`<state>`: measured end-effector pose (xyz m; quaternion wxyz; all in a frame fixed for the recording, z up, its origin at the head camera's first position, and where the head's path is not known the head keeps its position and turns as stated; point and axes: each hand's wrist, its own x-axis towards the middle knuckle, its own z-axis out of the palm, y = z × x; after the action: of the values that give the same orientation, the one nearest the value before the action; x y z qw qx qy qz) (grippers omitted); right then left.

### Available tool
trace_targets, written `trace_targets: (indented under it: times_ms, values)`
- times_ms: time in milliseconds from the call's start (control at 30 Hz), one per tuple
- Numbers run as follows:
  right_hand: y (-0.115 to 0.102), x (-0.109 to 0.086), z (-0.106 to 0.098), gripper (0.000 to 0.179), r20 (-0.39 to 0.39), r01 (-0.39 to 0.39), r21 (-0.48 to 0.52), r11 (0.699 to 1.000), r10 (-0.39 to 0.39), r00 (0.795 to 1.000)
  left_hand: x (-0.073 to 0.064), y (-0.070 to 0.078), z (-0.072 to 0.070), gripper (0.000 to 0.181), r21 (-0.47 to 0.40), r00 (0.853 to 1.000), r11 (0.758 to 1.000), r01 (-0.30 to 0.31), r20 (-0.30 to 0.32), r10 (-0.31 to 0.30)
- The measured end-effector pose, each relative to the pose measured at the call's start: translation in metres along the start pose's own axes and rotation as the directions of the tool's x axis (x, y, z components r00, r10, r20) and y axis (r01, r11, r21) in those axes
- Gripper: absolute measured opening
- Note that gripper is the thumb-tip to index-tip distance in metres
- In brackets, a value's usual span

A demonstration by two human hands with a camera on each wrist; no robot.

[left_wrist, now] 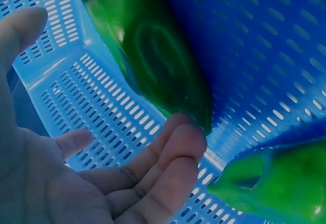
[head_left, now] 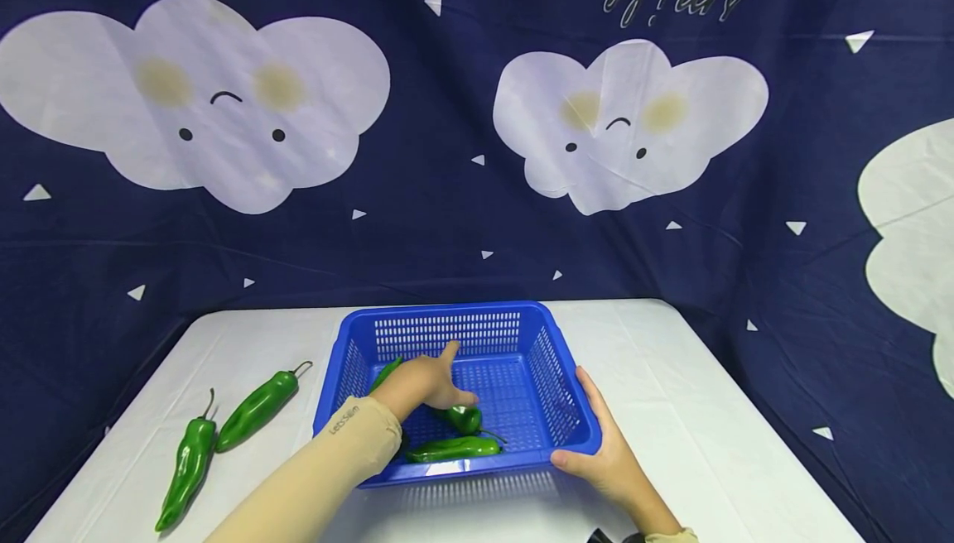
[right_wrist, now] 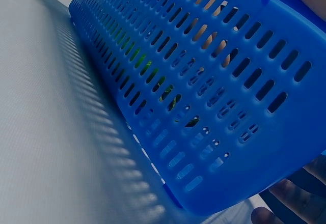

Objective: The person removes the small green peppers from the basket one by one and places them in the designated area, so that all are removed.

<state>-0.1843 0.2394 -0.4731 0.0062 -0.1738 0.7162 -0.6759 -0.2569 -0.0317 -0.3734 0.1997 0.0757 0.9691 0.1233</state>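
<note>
A blue plastic basket [head_left: 488, 467] with slotted walls stands on the table. My left hand [head_left: 428, 382] reaches down inside it, thumb and fingers spread apart. In the left wrist view its fingertips [left_wrist: 184, 137] are right at the tip of a green pepper [left_wrist: 153, 46], and a second pepper [left_wrist: 285, 180] lies to the right. Toward the basket's front are a long green pepper [head_left: 456, 449] and another pepper [head_left: 465, 419] partly under the hand. One more pepper [head_left: 387, 372] shows at the left. My right hand [head_left: 607, 452] grips the basket's front right corner, thumb at the front rim.
Two green peppers lie on the white table [head_left: 715, 444] left of the basket, one upper pepper [head_left: 257, 410] and one lower pepper [head_left: 186, 473]. A dark blue curtain [head_left: 440, 237] with clouds hangs behind the table's far edge.
</note>
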Motion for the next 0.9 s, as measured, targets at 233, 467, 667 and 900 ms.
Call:
trace_targets:
  times_ms: [233,467,667,900]
  values:
    - [0.001,0.000,0.000,0.117,-0.006,-0.007,-0.021,1.000,0.006,1.000,0.004,0.001,0.003,0.101,-0.004,0.999,1.000,0.023,0.033,-0.023]
    - [0.001,0.000,0.000,0.117,-0.014,-0.017,-0.030,0.999,0.017,1.000,0.009,-0.001,0.006,0.100,-0.011,0.997,1.000,0.025,0.070,-0.024]
    - [0.000,0.000,0.000,0.117,-0.019,-0.014,-0.034,0.999,0.014,1.000,0.011,0.000,0.007,0.100,-0.024,0.992,0.999,0.032,0.122,-0.028]
    - [0.000,-0.001,0.000,0.116,-0.016,-0.012,-0.038,0.999,0.011,1.000,0.013,0.005,0.010,0.098,-0.021,0.991,1.000,0.014,0.130,-0.011]
